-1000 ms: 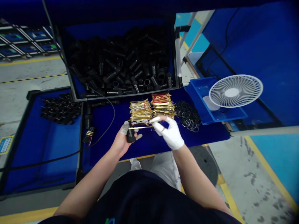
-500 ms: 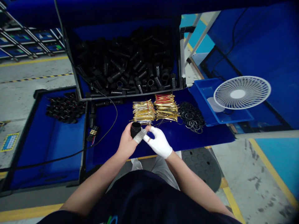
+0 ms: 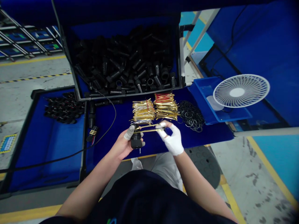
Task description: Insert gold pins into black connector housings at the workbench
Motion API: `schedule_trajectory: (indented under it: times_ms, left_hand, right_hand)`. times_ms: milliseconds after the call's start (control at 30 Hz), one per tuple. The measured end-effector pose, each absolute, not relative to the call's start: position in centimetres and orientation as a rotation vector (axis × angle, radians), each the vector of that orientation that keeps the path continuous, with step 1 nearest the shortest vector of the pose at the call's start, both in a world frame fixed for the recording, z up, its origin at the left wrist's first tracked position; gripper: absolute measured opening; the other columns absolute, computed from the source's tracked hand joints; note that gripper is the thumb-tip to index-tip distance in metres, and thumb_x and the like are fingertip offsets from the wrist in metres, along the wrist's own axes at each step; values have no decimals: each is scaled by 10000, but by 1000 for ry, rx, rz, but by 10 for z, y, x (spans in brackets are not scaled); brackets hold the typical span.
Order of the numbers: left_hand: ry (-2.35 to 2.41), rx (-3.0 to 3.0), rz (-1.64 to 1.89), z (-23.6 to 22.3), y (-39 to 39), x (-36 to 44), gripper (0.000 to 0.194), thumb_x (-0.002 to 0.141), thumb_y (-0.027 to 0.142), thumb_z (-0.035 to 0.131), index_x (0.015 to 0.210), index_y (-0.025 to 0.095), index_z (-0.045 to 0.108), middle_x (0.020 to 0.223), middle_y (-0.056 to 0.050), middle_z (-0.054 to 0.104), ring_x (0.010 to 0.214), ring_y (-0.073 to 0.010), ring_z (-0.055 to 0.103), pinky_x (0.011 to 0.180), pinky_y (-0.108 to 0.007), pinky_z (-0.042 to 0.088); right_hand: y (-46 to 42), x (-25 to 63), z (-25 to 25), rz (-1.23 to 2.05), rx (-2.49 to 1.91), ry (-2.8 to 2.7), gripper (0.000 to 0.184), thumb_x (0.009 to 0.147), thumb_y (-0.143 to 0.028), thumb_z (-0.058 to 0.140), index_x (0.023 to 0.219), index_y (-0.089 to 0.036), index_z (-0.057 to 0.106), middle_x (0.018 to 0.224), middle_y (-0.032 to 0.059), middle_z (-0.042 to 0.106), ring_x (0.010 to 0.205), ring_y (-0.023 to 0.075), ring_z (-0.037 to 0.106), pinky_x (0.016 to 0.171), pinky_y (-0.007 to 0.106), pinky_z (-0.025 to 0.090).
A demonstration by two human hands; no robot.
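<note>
Left hand (image 3: 121, 143) grasps a black connector housing (image 3: 136, 140) upright above the blue-covered desk (image 3: 150, 143). Right hand (image 3: 169, 138), white-gloved, pinches gold pins (image 3: 149, 128) extending across the housing's top end. Two bundles of gold pins (image 3: 154, 111) lie near the desk's rear edge, with black rings (image 3: 189, 116) just beside them on the right.

Even, diffuse light from above, with no single visible source. The concrete floor (image 3: 257, 165) reads bright, while black plastic parts (image 3: 121, 62) in the bin (image 3: 180, 53) sink into low contrast. Shadows on the blue cloth (image 3: 158, 146) are faint and soft. Gold pins (image 3: 143, 112) show small glints. Wide-angle distortion bends the frame edges, which are slightly darkened and softened.
</note>
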State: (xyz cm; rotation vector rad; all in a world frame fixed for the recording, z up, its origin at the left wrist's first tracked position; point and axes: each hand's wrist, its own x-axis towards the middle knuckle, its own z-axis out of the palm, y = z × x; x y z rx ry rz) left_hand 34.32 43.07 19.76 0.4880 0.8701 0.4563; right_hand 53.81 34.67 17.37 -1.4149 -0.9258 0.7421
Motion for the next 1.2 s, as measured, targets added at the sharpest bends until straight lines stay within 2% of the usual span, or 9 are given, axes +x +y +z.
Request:
schedule_trajectory:
  times_ms: [100, 267, 433, 533, 633, 800, 967, 1100, 1200]
  left_hand:
    - [811, 497, 264, 187, 420, 346, 491, 745, 500, 816, 989, 100, 672, 810, -108, 725, 616, -199, 697, 573, -318, 597]
    - [602, 366, -94, 170, 405, 342, 470, 825, 524, 727, 956, 73, 710, 811, -140, 734, 563, -164, 671, 520, -248, 544]
    - [632, 338, -88, 160, 400, 338, 290, 826, 352, 759, 975, 109, 706, 862, -119, 741, 634, -167, 693, 541, -225, 547]
    - [600, 310, -200, 158, 400, 338, 378, 844, 442, 729, 983, 91, 700, 834, -128, 738, 569, -167, 682, 507, -234, 545]
    - [541, 225, -293, 155, 399, 337, 493, 806, 519, 747, 1021, 78, 695, 847, -129, 741, 537, -163, 675, 469, -228, 540]
    - [629, 296, -4, 159, 391, 340, 570, 749, 592, 773, 1051, 118, 677, 812, -110, 741, 616, -192, 703, 572, -279, 585]
    - [700, 425, 225, 175, 388, 356, 541, 779, 435, 810, 1240, 195, 658, 1095, -126, 728, 898, -235, 718, 784, -360, 596]
    - [765, 500, 229, 182, 395, 364, 595, 803, 502, 767, 1294, 191, 640, 1122, -135, 704, 903, -236, 702, 770, -375, 601]
    - [774, 603, 268, 186, 401, 365, 659, 756, 421, 832, 1341, 235, 593, 1082, -92, 694, 867, -202, 695, 738, -327, 597]
  right_hand:
    - [344, 534, 190, 713, -1164, -1448, 143, 878, -307, 725, 995, -227, 701, 920, 50, 666, 856, 189, 637, 794, 337, 522]
    - [340, 528, 198, 727, -1079, -1661, 81, 933, -297, 646, 960, -221, 655, 887, 48, 615, 824, 176, 610, 727, 313, 517]
    - [331, 528, 196, 744, -1107, -1670, 166, 968, -330, 595, 1090, -232, 646, 929, 55, 617, 853, 177, 608, 754, 319, 515]
    - [328, 531, 196, 779, -1073, -1712, 214, 971, -414, 578, 1024, -222, 656, 884, 51, 601, 819, 182, 591, 712, 317, 498]
    - [325, 532, 195, 814, -1086, -1678, 148, 951, -362, 613, 960, -216, 638, 873, 40, 591, 805, 173, 581, 705, 305, 488]
    - [316, 526, 185, 809, -1128, -1445, 127, 903, -296, 650, 842, -211, 577, 834, 16, 560, 727, 154, 557, 669, 295, 463]
    - [310, 517, 175, 674, -1521, -1142, 142, 884, -242, 598, 793, -230, 490, 789, 7, 516, 711, 178, 520, 684, 328, 439]
    - [311, 519, 179, 611, -1574, -1438, 120, 829, -173, 600, 807, -237, 500, 854, 39, 554, 774, 203, 550, 716, 342, 444]
    - [315, 526, 184, 663, -1566, -1417, 99, 846, -187, 604, 817, -232, 521, 850, 36, 583, 780, 200, 577, 730, 334, 458]
